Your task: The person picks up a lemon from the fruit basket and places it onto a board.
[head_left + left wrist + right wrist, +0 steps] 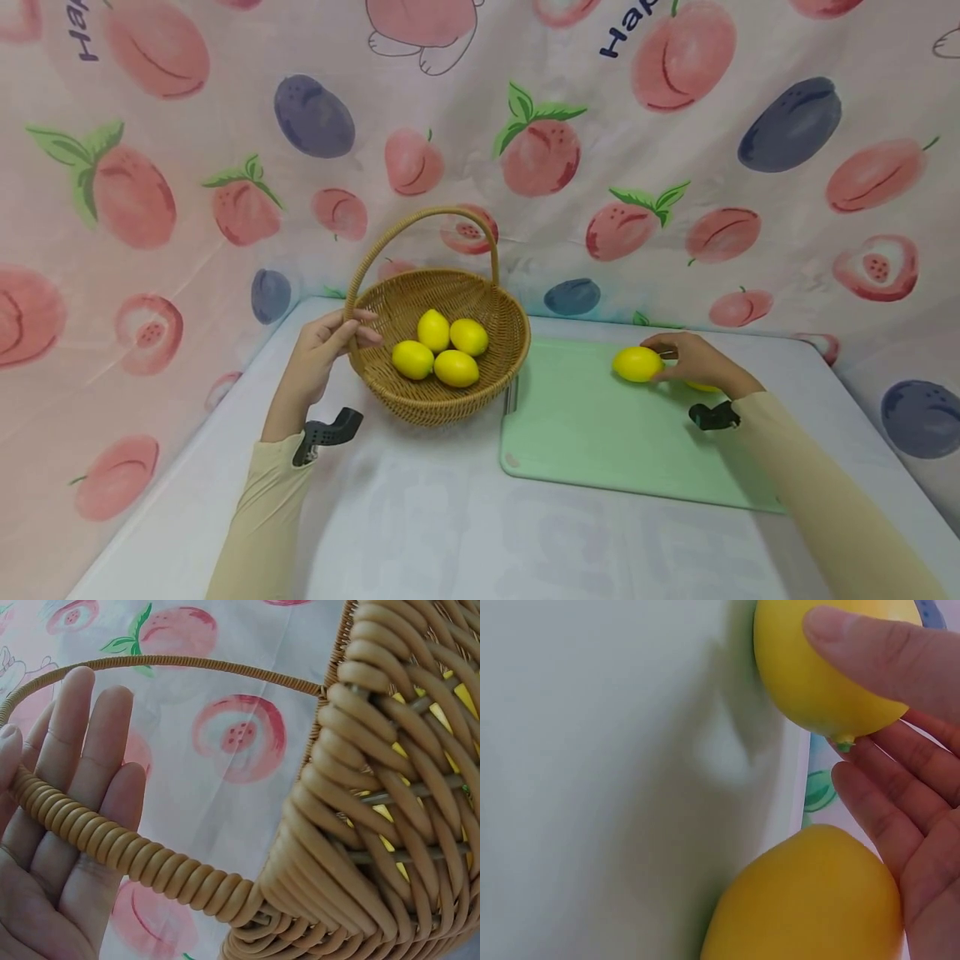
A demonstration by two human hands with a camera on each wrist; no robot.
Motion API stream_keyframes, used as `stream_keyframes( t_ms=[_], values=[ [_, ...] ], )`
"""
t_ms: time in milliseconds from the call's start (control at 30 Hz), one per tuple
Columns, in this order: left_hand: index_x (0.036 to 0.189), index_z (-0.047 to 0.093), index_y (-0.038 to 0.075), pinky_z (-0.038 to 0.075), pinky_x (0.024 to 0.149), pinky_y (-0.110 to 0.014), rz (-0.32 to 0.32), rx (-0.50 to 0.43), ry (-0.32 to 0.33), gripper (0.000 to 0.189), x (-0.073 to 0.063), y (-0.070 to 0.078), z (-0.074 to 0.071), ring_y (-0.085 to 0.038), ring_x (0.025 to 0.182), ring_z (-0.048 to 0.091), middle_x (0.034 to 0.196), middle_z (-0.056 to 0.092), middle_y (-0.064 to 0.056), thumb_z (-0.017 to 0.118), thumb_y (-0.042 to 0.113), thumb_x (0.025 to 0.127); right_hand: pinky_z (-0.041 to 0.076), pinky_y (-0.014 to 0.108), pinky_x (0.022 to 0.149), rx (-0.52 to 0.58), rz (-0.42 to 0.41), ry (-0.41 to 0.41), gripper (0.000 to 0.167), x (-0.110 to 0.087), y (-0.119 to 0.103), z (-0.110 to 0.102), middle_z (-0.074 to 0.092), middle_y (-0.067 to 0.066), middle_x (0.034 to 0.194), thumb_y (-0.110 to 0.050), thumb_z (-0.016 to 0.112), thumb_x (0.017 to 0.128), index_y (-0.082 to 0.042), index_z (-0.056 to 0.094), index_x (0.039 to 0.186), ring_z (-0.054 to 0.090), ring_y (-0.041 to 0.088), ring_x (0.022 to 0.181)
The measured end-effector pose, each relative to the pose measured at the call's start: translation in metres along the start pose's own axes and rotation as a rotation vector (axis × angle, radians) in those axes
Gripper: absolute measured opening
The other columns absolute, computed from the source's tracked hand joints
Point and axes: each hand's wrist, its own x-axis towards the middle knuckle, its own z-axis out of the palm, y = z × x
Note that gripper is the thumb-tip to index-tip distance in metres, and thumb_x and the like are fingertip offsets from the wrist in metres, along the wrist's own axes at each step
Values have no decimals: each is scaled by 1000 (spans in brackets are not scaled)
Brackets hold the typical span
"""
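At the left side of a wicker basket (431, 410), my left hand (318, 350) holds the arched handle (127, 851), its thumb on one side and its fairly straight fingers on the other. Several yellow lemons (456, 368) lie inside the basket. My right hand (697, 364) grips one lemon (636, 364) over the green cutting board (585, 433), thumb on the near side and fingers behind. In the right wrist view a second lemon (810, 900) lies beside the palm; the head view shows only a sliver of it under the hand.
The board lies right of the basket on a white-covered table (420, 517). A fruit-print cloth (465, 108) hangs behind and at both sides. Dark camera mounts stick out from both wrists.
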Motion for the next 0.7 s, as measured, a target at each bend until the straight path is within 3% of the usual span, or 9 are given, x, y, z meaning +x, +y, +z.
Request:
stream_keyframes(
  t_ms=[200, 700],
  values=[
    [110, 56, -13, 53, 79, -20, 2, -5, 1, 36, 1, -1, 0, -5, 81, 67, 79, 70, 12, 43, 19, 100, 43, 52, 98, -10, 5, -1, 55, -1, 4, -2, 61, 19, 122, -18, 80, 74, 0, 59, 121, 58, 38, 113],
    [111, 51, -19, 52, 79, -19, 6, 5, 1, 39, 1, 1, 1, -4, 82, 67, 80, 70, 14, 42, 18, 101, 42, 53, 98, -9, 3, -16, 59, -1, 0, -4, 58, 23, 125, -23, 78, 76, 2, 56, 124, 55, 41, 115]
  ],
)
